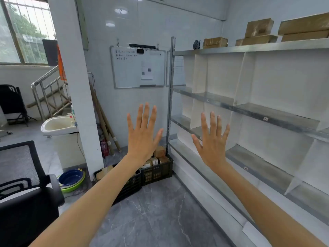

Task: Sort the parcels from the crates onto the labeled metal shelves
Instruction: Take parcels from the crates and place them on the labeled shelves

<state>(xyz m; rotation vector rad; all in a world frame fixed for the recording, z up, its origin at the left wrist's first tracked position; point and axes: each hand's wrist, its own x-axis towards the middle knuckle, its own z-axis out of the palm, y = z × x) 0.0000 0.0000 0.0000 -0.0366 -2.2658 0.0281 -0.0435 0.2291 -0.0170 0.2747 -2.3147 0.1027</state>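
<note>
Both arms stretch out in front of me with fingers spread and nothing held. My left hand (142, 132) hovers above two black crates on the floor; the right crate (157, 172) holds several brown and white parcels (159, 152), the left crate (131, 184) is mostly hidden behind my forearm. My right hand (212, 141) is raised in front of the metal shelf unit (249, 111), whose white-divided compartments carry small labels (265, 119) on the shelf edges. Brown parcels (259, 28) lie on the top shelf.
A black office chair (23, 189) stands at the lower left. Stacked basins (71, 180) sit on the floor by a white pillar (78, 86). A whiteboard (138, 66) hangs on the wall, a sink (58, 125) and stair railing (48, 93) beyond. Grey tiled floor lies ahead.
</note>
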